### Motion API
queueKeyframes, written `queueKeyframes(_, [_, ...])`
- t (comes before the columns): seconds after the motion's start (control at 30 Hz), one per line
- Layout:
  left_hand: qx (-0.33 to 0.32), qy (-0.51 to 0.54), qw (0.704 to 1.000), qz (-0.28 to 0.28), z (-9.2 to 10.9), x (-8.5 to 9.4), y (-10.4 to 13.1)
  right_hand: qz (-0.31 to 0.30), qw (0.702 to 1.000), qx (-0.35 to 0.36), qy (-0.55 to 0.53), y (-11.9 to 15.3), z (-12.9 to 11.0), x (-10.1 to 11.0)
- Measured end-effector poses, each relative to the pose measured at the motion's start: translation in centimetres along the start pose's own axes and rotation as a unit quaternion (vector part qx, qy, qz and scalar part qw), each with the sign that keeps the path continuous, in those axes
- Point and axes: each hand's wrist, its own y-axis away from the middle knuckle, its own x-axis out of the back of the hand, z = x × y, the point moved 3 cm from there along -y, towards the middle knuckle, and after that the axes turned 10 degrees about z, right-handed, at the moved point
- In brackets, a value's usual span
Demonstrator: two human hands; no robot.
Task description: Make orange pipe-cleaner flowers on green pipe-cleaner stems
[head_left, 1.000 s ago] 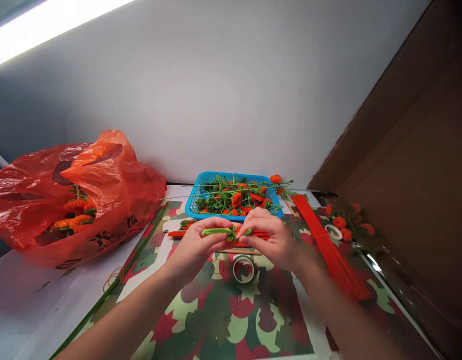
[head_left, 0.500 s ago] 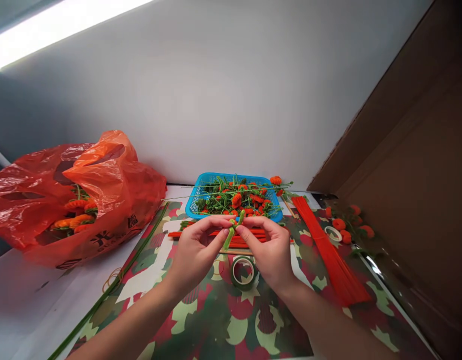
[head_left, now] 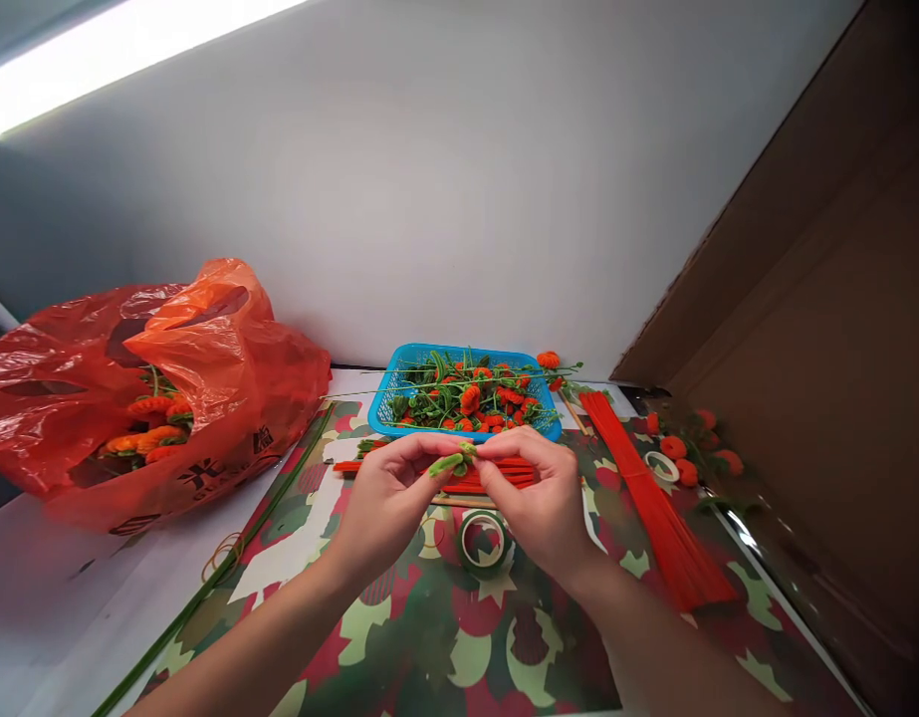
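Between my two hands is a light green pipe cleaner (head_left: 448, 465), bent into small loops. My left hand (head_left: 388, 498) pinches it from the left with thumb and fingertips. From the right, the thumb and index finger of my right hand (head_left: 538, 493) close on its other end. Just below my hands, a roll of dark green tape (head_left: 483, 543) lies on the patterned mat. Behind my fingers, partly hidden, are red pipe cleaners (head_left: 496, 476). Farther back stands a blue basket (head_left: 380, 410) filled with orange flowers and green stems.
A red plastic bag (head_left: 227, 398) holding orange flowers sits at the left. Long green stems (head_left: 205, 588) run along the mat's left side. On the right lie a bundle of red pipe cleaners (head_left: 645, 488), a white tape roll (head_left: 662, 466) and several orange flowers (head_left: 674, 447). A cardboard panel (head_left: 803, 299) rises there.
The green pipe cleaner has been turned and folded: its upright end is down, and the other end now points left. My hands stay almost in place.
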Motion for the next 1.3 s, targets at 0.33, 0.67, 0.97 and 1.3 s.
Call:
queueKeyframes(0.33, [0.120,0.076,0.989,-0.037,-0.2,-0.1,0.2,0.004,0.992,0.126,0.015,0.1,-1.0,0.3])
queueKeyframes(0.67, [0.073,0.025,0.996,-0.034,0.2,-0.2,0.3,-0.077,0.944,0.256,0.194,-0.3,-1.5,0.3])
queueKeyframes(0.97, [-0.031,-0.049,0.998,0.001,0.0,0.2,-0.1,-0.065,0.997,0.035,0.037,-0.5,0.1,0.1])
queueKeyframes(1.3, [-0.347,-0.223,0.911,0.009,-0.1,0.4,1.3,-0.105,0.854,-0.467,-0.204,0.3,2.2,-1.0])
